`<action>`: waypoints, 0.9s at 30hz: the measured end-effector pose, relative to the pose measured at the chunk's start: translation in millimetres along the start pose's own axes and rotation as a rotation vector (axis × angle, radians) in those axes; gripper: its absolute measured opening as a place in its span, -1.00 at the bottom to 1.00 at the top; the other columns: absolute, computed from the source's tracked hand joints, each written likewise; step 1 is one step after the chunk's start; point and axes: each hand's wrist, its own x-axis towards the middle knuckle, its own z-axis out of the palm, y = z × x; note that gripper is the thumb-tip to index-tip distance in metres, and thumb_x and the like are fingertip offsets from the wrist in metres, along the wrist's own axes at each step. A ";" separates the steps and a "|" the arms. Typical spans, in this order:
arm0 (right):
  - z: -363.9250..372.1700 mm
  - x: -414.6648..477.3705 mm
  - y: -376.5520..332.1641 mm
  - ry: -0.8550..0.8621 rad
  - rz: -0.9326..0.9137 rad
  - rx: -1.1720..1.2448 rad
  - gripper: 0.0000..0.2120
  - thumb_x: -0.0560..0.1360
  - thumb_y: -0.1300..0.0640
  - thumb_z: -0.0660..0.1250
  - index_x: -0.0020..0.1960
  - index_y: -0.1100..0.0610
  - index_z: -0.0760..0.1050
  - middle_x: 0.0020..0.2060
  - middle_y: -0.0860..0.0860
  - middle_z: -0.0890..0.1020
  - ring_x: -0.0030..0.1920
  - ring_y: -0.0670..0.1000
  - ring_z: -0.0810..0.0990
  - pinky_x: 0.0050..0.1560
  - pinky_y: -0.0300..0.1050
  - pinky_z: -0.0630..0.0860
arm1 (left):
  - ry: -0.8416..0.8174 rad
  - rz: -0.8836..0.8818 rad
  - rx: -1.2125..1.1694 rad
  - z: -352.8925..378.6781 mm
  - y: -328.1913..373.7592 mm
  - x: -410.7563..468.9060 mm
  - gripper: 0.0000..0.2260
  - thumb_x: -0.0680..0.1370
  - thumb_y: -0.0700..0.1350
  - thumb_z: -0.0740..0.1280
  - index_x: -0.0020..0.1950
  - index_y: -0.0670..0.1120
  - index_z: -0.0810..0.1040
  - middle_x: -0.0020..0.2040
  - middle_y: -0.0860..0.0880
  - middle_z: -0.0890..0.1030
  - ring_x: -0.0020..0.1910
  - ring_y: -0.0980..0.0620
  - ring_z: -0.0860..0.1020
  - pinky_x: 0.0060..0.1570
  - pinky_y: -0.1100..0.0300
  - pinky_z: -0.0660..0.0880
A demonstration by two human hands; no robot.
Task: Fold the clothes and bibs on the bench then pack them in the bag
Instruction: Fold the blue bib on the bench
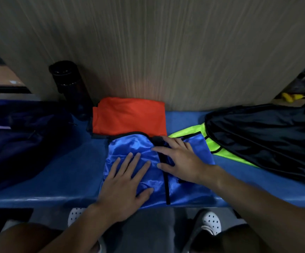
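A shiny blue bib (129, 148) with black trim lies on the blue bench (60, 172) in front of me. My left hand (126, 181) presses flat on its left part, fingers spread. My right hand (180, 157) rests on its right part over the black trim, fingers straight. Behind the bib lies a folded orange garment (129, 117). To the right, a neon yellow-green bib (219, 148) lies partly under a black garment (264, 136). A dark navy bag (20, 136) sits at the bench's left end.
A black bottle (69, 86) stands against the wood-grain wall (166, 52) behind the bag. My feet in white perforated shoes (211, 223) are below the bench's front edge. Dark items and something yellow (292, 96) lie at the far right.
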 end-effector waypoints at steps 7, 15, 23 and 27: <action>-12.0 -37.2 22.6 0.389 0.380 0.134 -0.62 0.57 -0.09 0.24 0.34 0.01 0.46 0.21 -0.01 0.53 0.26 0.11 0.42 0.23 0.10 0.33 | 0.066 -0.025 -0.043 -21.9 12.3 10.7 -0.39 0.57 0.32 0.05 0.56 0.08 0.30 0.56 -0.10 0.30 0.55 -0.14 0.24 0.43 -0.13 0.15; -7.2 -77.4 53.0 0.379 0.864 0.324 -0.76 0.52 -0.13 0.30 -0.04 0.04 0.45 -0.05 0.11 0.63 0.08 0.21 0.57 0.09 0.07 0.48 | 0.129 0.366 -0.046 -66.3 50.3 116.8 -0.60 0.58 0.08 0.18 0.37 -0.01 0.49 0.23 0.03 0.55 0.27 -0.04 0.46 0.21 0.03 0.33; -4.1 -86.1 46.0 0.334 0.874 0.230 -0.77 0.51 -0.20 0.30 -0.09 -0.05 0.56 -0.06 -0.04 0.67 0.15 0.07 0.55 0.02 -0.02 0.23 | -0.203 0.680 0.093 -63.7 86.9 205.7 -0.45 0.58 0.02 0.38 0.54 0.09 0.29 0.49 0.13 0.35 0.46 0.05 0.24 0.33 0.08 0.20; -0.3 -84.7 41.9 0.304 0.820 0.179 -0.73 0.46 -0.26 0.32 -0.16 -0.06 0.48 -0.01 -0.05 0.63 0.17 0.08 0.50 -0.01 -0.01 0.20 | -0.243 0.755 0.219 -66.3 92.5 219.9 -0.46 0.53 0.04 0.42 0.49 0.10 0.36 0.36 0.13 0.44 0.40 0.03 0.25 0.34 0.04 0.20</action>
